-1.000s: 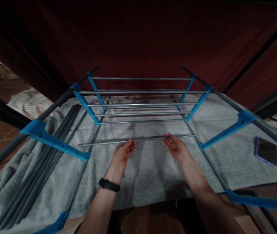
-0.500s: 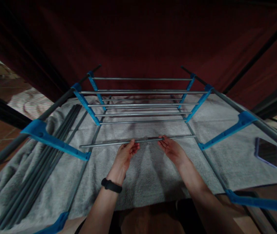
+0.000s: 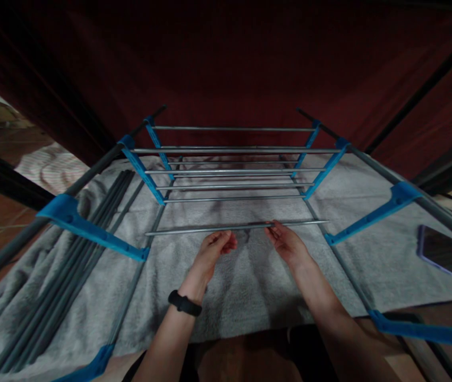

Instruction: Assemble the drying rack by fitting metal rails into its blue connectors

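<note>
A loose thin metal rod (image 3: 186,231) lies crosswise in front of me, between the two sides of a blue and grey rack frame (image 3: 142,172). My right hand (image 3: 285,241) pinches this rod right of its middle with thumb and fingertips. Left of that, my left hand (image 3: 216,248), with a black band on its wrist, has its fingers curled and its thumb at the rod's lower edge. Both rod ends are free of the nearby blue brackets: the left bracket (image 3: 94,231) and the right bracket (image 3: 369,216). Farther back, several similar rods span between blue brackets.
Several grey tubes (image 3: 78,270) lie bundled at the left on a grey towel (image 3: 241,292). A phone (image 3: 436,249) rests on the towel at the right. More blue brackets (image 3: 425,330) jut out at the near corners. Dark red fabric (image 3: 226,63) hangs behind the rack.
The rod has shifted to the right, its left end now nearer the frame's left side tube. Both my hands have moved slightly right with it.
</note>
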Demonstrator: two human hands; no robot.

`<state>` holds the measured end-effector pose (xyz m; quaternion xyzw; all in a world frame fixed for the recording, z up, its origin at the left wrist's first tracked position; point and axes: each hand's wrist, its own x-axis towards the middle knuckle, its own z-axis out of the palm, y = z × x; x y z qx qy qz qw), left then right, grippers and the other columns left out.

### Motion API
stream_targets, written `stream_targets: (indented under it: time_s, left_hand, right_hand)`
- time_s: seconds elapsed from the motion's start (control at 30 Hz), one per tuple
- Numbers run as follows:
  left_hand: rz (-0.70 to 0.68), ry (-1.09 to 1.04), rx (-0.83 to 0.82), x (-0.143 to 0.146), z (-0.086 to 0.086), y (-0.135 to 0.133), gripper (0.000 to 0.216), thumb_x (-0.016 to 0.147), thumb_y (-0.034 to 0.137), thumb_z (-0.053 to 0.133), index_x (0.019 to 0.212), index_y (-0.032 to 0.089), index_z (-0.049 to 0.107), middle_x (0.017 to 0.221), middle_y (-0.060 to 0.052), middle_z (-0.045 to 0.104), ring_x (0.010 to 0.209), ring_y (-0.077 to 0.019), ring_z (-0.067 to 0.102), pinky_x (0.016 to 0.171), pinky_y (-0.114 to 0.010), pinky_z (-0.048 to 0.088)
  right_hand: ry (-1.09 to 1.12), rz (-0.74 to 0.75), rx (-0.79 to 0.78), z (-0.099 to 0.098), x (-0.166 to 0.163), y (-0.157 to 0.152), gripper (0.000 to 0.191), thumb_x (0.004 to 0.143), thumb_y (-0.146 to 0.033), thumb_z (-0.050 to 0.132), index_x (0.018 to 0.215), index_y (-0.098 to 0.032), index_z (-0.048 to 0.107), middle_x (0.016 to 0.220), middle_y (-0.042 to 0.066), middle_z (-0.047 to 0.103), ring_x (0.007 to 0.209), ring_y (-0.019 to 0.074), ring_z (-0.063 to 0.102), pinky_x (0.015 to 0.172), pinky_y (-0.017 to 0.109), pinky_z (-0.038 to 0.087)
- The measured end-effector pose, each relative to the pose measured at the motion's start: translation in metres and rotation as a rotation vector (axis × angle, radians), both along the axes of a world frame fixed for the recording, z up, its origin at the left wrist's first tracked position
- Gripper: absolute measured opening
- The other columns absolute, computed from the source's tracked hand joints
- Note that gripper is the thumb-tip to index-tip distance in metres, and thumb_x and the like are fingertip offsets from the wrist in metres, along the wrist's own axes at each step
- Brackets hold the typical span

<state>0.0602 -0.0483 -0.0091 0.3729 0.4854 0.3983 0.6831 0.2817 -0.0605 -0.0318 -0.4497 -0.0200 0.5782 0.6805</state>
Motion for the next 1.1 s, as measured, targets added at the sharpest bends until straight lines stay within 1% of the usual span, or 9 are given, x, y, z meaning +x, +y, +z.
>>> stream_targets:
  time_s: [0.07, 0.17, 0.3, 0.37, 0.47, 0.57, 0.67, 0.9, 1.1]
  left_hand:
    - [-0.001, 0.034, 0.094, 0.002, 0.0, -0.001, 0.028, 0.079, 0.042, 0.077, 0.079, 0.014, 0.075, 0.076, -0.009, 0.075, 0.067, -0.0158, 0.067, 0.064, -0.026, 0.047]
    - [0.1, 0.114, 0.288, 0.003, 0.001, 0.0, 0.023, 0.083, 0.039, 0.072, 0.084, 0.017, 0.074, 0.075, -0.006, 0.074, 0.068, -0.0155, 0.066, 0.066, -0.025, 0.048]
    - [0.218, 0.383, 0.606, 0.0, 0.001, 0.001, 0.018, 0.09, 0.035, 0.063, 0.091, 0.019, 0.071, 0.082, -0.003, 0.073, 0.076, -0.0165, 0.066, 0.074, -0.028, 0.051]
    - [0.194, 0.577, 0.762, -0.002, 0.001, 0.0, 0.016, 0.094, 0.031, 0.059, 0.095, 0.02, 0.07, 0.09, -0.004, 0.073, 0.085, -0.0178, 0.066, 0.08, -0.03, 0.051]
    - [0.047, 0.878, 0.924, -0.003, 0.001, -0.003, 0.015, 0.095, 0.024, 0.059, 0.105, 0.021, 0.07, 0.102, -0.006, 0.073, 0.1, -0.0227, 0.066, 0.091, -0.037, 0.051]
    - [-0.208, 1.096, 0.933, -0.002, 0.001, -0.008, 0.025, 0.096, 0.021, 0.058, 0.119, 0.021, 0.067, 0.112, -0.008, 0.074, 0.104, -0.025, 0.067, 0.095, -0.04, 0.051]
    - [-0.38, 1.169, 0.886, 0.0, 0.001, -0.012, 0.029, 0.099, 0.021, 0.053, 0.125, 0.022, 0.066, 0.115, -0.007, 0.074, 0.102, -0.0232, 0.069, 0.092, -0.036, 0.053]
    - [-0.454, 1.24, 0.864, -0.005, 0.002, -0.011, 0.033, 0.103, 0.025, 0.044, 0.13, 0.023, 0.063, 0.119, -0.008, 0.073, 0.104, -0.0227, 0.07, 0.092, -0.034, 0.053]
    - [-0.577, 1.271, 0.8, -0.011, 0.003, -0.009, 0.036, 0.104, 0.022, 0.038, 0.131, 0.019, 0.061, 0.118, -0.01, 0.074, 0.106, -0.0233, 0.071, 0.092, -0.034, 0.052]
  right_hand:
    - [-0.009, -0.01, -0.001, 0.0, 0.001, 0.0, 0.02, 0.088, -0.008, 0.062, 0.075, -0.021, 0.068, 0.073, 0.0, 0.074, 0.073, 0.0119, 0.071, 0.077, 0.024, 0.063]
    - [-0.024, -0.024, 0.018, 0.0, 0.002, 0.0, 0.017, 0.088, -0.009, 0.064, 0.075, -0.02, 0.068, 0.071, 0.0, 0.073, 0.071, 0.0116, 0.071, 0.076, 0.024, 0.063]
    - [-0.033, -0.041, 0.036, -0.001, 0.004, 0.001, 0.013, 0.085, -0.013, 0.072, 0.075, -0.02, 0.066, 0.071, -0.001, 0.073, 0.068, 0.0115, 0.071, 0.074, 0.023, 0.063]
    - [-0.024, -0.045, 0.04, -0.001, 0.004, 0.001, 0.013, 0.085, -0.013, 0.073, 0.075, -0.02, 0.066, 0.07, -0.001, 0.073, 0.068, 0.0117, 0.071, 0.073, 0.023, 0.063]
    - [-0.013, -0.057, 0.029, 0.0, 0.005, 0.002, 0.013, 0.086, -0.013, 0.072, 0.076, -0.019, 0.066, 0.068, -0.002, 0.072, 0.065, 0.0113, 0.07, 0.07, 0.022, 0.062]
    - [-0.017, -0.072, 0.017, 0.003, 0.004, 0.001, 0.015, 0.09, -0.013, 0.068, 0.076, -0.018, 0.066, 0.067, -0.002, 0.071, 0.062, 0.0097, 0.068, 0.067, 0.021, 0.062]
    - [-0.024, -0.062, 0.003, 0.006, 0.004, 0.001, 0.015, 0.092, -0.015, 0.065, 0.077, -0.018, 0.066, 0.068, -0.001, 0.071, 0.061, 0.0093, 0.067, 0.065, 0.019, 0.06]
    - [0.005, -0.045, -0.159, 0.019, 0.01, 0.003, 0.018, 0.092, -0.009, 0.058, 0.078, -0.019, 0.064, 0.069, 0.0, 0.072, 0.061, 0.0101, 0.068, 0.062, 0.02, 0.06]
    - [0.005, -0.06, -0.186, 0.031, 0.031, 0.006, 0.023, 0.095, -0.008, 0.049, 0.08, -0.019, 0.062, 0.069, -0.001, 0.071, 0.056, 0.0099, 0.066, 0.057, 0.022, 0.06]
